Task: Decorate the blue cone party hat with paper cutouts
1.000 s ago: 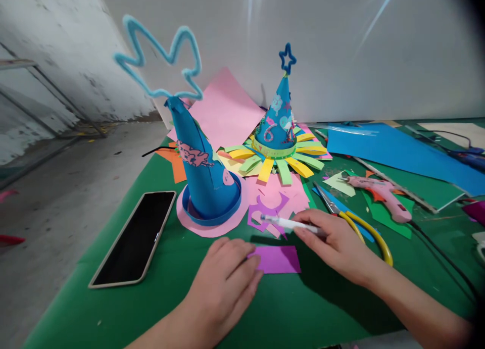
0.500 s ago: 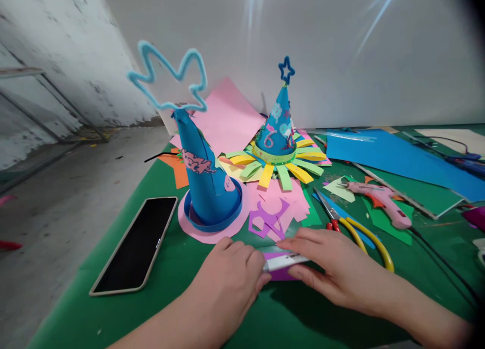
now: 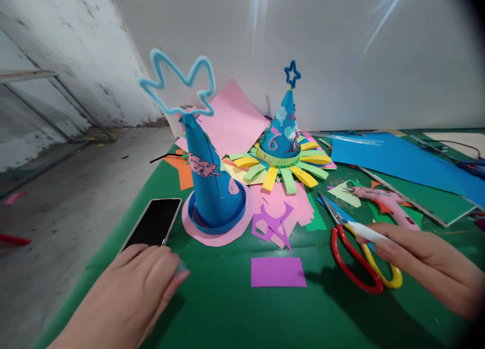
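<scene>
Pen (image 3: pixel 364 232) pinched in R hand (image 3: pixel 435 260), L hand (image 3: pixel 140 283) knuckles up, gripping bluish bit (image 3: pixel 181 268)

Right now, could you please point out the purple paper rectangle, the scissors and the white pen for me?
Purple paper rectangle (image 3: pixel 278 272): head view, middle of its flat face.
Scissors (image 3: pixel 341 233): head view, red handle just below the pivot.
White pen (image 3: pixel 364 232): head view, its white barrel.

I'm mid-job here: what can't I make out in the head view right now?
In the head view:
Near end of the phone: hidden behind the left hand.
Small bluish item: mostly covered by the left hand and blurred; I can't tell what it is.
Rear of the white pen: covered by the right hand.
Right end of the blue sheet: cut off by the picture's edge.
</scene>
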`<control>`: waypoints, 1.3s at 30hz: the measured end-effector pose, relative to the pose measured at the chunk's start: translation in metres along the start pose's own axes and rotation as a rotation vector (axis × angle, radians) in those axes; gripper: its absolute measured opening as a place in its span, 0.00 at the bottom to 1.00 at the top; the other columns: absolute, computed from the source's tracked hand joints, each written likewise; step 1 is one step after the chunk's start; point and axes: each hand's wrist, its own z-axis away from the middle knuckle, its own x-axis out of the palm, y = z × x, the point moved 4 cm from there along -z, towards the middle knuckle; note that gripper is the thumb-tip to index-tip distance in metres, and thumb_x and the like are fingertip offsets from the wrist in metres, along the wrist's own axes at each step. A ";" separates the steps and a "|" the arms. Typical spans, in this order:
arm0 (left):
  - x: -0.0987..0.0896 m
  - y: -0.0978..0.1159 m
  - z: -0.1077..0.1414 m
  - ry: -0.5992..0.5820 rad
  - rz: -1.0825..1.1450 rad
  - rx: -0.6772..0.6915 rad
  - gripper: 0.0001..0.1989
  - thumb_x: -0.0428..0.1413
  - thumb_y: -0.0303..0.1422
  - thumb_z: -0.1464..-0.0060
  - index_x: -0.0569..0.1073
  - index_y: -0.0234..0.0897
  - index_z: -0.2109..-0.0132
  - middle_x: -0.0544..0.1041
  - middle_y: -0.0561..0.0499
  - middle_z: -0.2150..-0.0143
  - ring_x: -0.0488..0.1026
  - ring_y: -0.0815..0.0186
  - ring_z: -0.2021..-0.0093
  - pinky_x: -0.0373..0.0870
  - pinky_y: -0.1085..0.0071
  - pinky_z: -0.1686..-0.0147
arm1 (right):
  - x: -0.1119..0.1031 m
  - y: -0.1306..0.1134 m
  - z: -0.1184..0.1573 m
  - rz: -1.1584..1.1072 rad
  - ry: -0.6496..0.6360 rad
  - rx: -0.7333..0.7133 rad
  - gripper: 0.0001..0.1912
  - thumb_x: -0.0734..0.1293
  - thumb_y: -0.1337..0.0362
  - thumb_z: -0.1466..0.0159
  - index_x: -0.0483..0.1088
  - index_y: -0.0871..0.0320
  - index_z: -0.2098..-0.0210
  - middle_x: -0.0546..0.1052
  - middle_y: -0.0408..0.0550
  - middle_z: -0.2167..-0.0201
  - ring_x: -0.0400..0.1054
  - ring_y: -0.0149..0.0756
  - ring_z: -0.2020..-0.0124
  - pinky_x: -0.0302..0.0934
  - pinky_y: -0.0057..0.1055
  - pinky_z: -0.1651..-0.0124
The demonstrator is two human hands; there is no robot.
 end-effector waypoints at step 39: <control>0.078 0.119 0.012 0.050 0.168 0.174 0.10 0.50 0.37 0.46 0.65 0.37 0.72 0.76 0.43 0.53 0.69 0.59 0.49 0.61 0.63 0.52 | 0.122 0.021 -0.002 -0.580 -0.028 0.219 0.13 0.61 0.55 0.37 0.70 0.56 0.60 0.65 0.41 0.78 0.58 0.30 0.74 0.54 0.27 0.72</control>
